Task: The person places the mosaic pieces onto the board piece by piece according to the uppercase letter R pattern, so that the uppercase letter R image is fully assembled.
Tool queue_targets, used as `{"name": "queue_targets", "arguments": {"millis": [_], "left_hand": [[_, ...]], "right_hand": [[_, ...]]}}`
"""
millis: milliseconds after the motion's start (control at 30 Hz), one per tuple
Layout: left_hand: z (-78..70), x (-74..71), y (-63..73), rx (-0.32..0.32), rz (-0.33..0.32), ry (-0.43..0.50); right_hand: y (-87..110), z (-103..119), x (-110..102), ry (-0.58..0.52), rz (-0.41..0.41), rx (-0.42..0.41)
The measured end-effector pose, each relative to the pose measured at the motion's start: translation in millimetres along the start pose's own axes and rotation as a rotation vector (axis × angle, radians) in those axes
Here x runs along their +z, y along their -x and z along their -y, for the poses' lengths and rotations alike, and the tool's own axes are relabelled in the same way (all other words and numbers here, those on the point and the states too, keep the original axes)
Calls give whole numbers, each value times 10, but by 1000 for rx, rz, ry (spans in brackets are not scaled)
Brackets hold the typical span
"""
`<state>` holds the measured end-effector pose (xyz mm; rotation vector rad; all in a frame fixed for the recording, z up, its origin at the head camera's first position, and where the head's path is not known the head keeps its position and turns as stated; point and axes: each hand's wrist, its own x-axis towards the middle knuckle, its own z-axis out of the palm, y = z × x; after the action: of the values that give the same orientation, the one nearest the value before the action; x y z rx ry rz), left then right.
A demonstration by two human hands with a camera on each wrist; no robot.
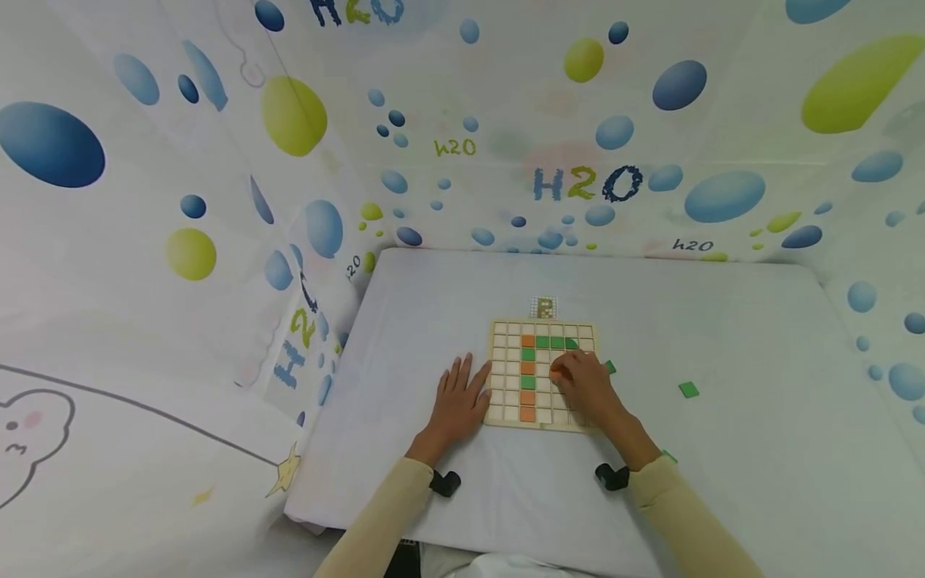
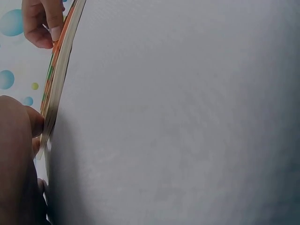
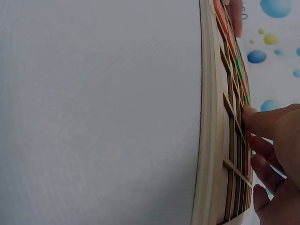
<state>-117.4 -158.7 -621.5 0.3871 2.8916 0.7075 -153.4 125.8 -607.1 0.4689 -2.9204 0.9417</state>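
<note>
A wooden grid board (image 1: 499,408) lies on the white-covered table. A column of orange and green square tiles (image 1: 528,383) fills one file of its cells, and a row of green tiles (image 1: 551,342) runs rightward near the top. My left hand (image 1: 459,399) rests flat beside the board's left edge, fingers spread, its thumb side touching the edge. Over the middle right cells, my right hand (image 1: 587,387) pinches a small orange tile (image 1: 554,374) at a cell. The right hand covers part of the board. In the right wrist view, the thumb (image 3: 262,120) reaches onto the grid.
A small printed pattern card (image 1: 543,307) lies just beyond the board. Loose green tiles lie to the right: one on the table (image 1: 689,389), one by the board's edge (image 1: 611,367), and one partly hidden by the right forearm (image 1: 670,457). A patterned curtain (image 1: 506,201) stands behind.
</note>
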Motion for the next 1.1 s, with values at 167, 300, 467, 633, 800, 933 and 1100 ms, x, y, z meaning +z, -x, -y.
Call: {"name": "queue_targets", "arguments": {"millis": [167, 300, 467, 633, 800, 933, 1100], "left_hand": [[22, 17, 1, 11, -12, -6], [19, 4, 0, 4, 2, -12], [15, -5, -2, 23, -18, 13], [22, 9, 0, 19, -9, 6], [51, 9, 15, 20, -3, 1], [75, -1, 35, 27, -4, -7], [136, 23, 50, 41, -27, 7]], "right_hand": [[-7, 25, -9, 18, 9, -2], [-22, 51, -44, 23, 34, 17], [-25, 80, -81, 19, 44, 17], [-20, 95, -85, 27, 40, 16], [0, 112, -66, 47, 22, 12], [21, 117, -36, 75, 21, 15], [45, 152, -8, 71, 15, 18]]}}
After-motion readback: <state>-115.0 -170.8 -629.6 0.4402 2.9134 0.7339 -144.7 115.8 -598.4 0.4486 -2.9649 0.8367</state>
